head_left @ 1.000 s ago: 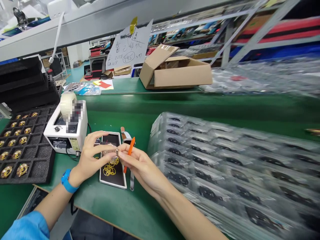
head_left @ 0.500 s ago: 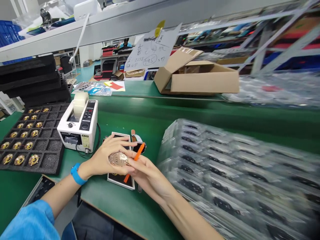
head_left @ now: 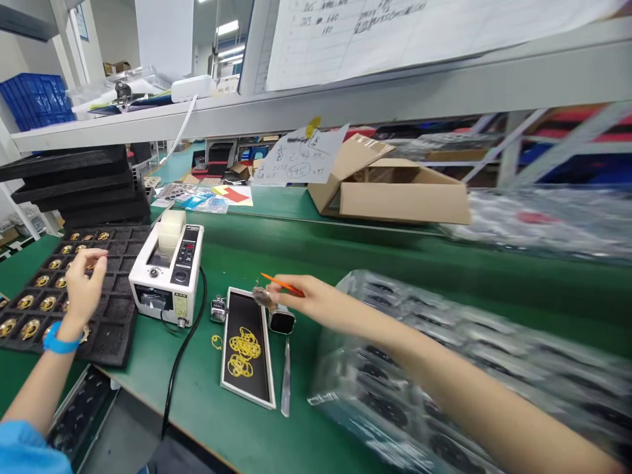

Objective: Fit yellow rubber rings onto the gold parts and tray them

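My left hand (head_left: 85,284) hovers over the black foam tray (head_left: 106,316) of gold round parts at the left, fingers curled downward; whether it holds a part is hidden. A blue band sits on that wrist. My right hand (head_left: 309,299) reaches over the table's middle, pinching an orange stick (head_left: 281,284) and a small brownish part (head_left: 263,297). Just below it stand a small dark block (head_left: 282,320) and a narrow black tray (head_left: 245,345) with yellow rings (head_left: 241,347).
A white tape dispenser (head_left: 168,272) with a black cable stands between the hands. Tweezers (head_left: 286,375) lie right of the narrow tray. Clear blister trays (head_left: 424,368) fill the right side. A cardboard box (head_left: 395,187) and stacked black foam (head_left: 79,184) sit behind.
The hands, joined over the narrow tray on a round gold part, have separated. The left went to the foam tray at the left; the right moved up with the orange stick. The view tilted up.
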A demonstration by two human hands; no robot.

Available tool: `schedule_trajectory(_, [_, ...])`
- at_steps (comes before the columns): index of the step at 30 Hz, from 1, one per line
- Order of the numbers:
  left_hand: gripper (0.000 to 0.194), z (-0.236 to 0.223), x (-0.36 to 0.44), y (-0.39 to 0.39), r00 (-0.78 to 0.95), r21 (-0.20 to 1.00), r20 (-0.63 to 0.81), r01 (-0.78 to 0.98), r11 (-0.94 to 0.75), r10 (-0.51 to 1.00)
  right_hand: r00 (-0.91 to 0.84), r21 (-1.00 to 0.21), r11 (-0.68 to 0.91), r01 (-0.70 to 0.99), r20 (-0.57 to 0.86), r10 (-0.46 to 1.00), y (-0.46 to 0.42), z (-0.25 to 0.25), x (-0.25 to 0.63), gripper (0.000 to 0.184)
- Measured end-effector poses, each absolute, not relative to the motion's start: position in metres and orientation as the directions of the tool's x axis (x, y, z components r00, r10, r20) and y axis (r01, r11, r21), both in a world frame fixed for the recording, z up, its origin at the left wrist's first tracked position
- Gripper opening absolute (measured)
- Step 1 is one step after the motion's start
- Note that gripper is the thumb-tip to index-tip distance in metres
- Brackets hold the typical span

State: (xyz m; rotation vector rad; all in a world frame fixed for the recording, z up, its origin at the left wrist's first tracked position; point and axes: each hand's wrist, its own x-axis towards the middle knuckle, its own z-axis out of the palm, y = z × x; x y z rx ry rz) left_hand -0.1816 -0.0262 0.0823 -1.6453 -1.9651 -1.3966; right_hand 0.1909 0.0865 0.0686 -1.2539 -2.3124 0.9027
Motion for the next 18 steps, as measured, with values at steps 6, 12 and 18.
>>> schedule_trajectory(6, [0.012,0.055,-0.284,0.022,-0.479,0.410,0.415,0.857,0.311,0.773,-0.247,-0.263,0.280,0.923,0.150,0.957,0.149,0.058,0.162,0.020])
schedule_trajectory(12, [0.010,0.049,-0.308,0.036,-0.453,0.417,0.347,0.859,0.298,0.821,-0.188,-0.237,0.233,0.943,0.200,0.962,0.145,0.054,0.165,0.022])
schedule_trajectory(18, [0.024,0.065,-0.310,0.037,-0.431,0.563,0.332,0.804,0.190,0.839,-0.098,-0.352,0.205,0.913,0.298,0.950,0.096,0.063,0.202,0.026])
